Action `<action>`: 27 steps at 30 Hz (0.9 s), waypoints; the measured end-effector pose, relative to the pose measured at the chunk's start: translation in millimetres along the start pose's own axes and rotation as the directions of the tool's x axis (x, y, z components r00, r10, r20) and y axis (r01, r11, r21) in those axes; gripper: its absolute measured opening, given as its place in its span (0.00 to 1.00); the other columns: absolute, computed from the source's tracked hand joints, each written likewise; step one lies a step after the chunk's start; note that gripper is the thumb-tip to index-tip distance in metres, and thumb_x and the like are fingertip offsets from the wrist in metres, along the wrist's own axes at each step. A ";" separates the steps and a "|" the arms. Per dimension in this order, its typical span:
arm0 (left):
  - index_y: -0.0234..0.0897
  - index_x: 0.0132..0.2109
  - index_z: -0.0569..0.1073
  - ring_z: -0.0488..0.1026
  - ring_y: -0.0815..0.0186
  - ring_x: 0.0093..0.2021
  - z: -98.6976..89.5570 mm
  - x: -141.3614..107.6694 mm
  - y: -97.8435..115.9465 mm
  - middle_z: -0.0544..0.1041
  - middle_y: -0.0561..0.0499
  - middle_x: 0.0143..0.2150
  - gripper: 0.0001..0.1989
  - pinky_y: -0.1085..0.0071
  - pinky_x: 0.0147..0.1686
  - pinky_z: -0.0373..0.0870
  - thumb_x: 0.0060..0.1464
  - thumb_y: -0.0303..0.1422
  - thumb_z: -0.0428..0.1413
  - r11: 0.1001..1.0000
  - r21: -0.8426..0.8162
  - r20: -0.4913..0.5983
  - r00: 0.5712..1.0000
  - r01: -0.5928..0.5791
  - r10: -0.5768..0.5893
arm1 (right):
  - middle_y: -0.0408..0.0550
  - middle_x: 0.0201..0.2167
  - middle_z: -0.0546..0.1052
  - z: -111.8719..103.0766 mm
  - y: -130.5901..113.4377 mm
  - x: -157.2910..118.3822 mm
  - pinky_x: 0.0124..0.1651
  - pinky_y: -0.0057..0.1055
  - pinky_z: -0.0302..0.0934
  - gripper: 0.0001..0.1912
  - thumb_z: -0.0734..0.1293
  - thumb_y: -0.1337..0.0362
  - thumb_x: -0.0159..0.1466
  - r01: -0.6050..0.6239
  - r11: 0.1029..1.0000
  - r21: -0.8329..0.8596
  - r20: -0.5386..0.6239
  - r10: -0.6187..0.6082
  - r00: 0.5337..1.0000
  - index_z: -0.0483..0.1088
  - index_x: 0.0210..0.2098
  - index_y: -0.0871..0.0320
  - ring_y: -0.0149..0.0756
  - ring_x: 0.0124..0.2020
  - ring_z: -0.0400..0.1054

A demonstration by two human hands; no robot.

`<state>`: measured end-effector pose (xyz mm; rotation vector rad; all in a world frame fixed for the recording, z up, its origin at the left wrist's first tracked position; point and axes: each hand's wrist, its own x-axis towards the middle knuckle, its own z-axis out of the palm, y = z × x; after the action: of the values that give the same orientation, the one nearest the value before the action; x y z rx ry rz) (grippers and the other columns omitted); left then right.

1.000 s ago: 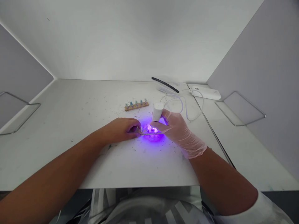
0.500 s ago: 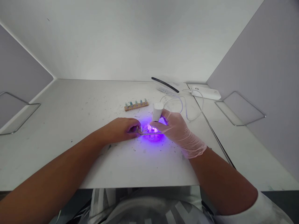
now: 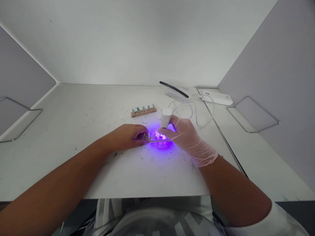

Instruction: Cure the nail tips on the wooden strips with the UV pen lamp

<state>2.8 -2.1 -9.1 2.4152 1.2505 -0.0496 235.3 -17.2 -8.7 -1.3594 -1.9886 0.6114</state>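
Note:
In its pink-white glove, my right hand [image 3: 180, 132] is closed on a small white UV nail lamp [image 3: 166, 117]. The lamp is held upright and throws violet light downward. Under it lies a wooden strip with press-on nails on stands [image 3: 151, 138], partly hidden by the glow and the glove. My bare left hand [image 3: 130, 135] pinches the left end of this strip between thumb and fingers. Just behind, a second wooden strip [image 3: 143, 112] carries several bluish-green nail tips on small stands; neither hand touches it.
A black curved nail file [image 3: 174, 89] lies at the back, beside clear plastic. A white cable [image 3: 196, 114] loops on the right to a white box [image 3: 217, 97]. Wire brackets [image 3: 253, 114] stand at both side walls. Small dark specks dot the white table [image 3: 98, 108].

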 end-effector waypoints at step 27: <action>0.40 0.41 0.73 0.68 0.67 0.32 -1.5 -0.4 0.9 0.75 0.52 0.35 0.12 0.71 0.31 0.59 0.55 0.42 0.53 1.000 -0.009 0.009 1.000 -0.002 0.003 | 0.36 0.18 0.61 0.6 0.6 -0.4 0.26 0.28 0.47 0.15 0.68 0.49 0.59 -0.002 1.000 0.004 0.000 0.002 1.000 0.71 0.34 0.55 0.25 0.20 0.50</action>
<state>3.1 -2.3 -7.3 2.4066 1.2410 -0.0548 235.3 -17.4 -9.7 -1.3586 -1.9850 0.6159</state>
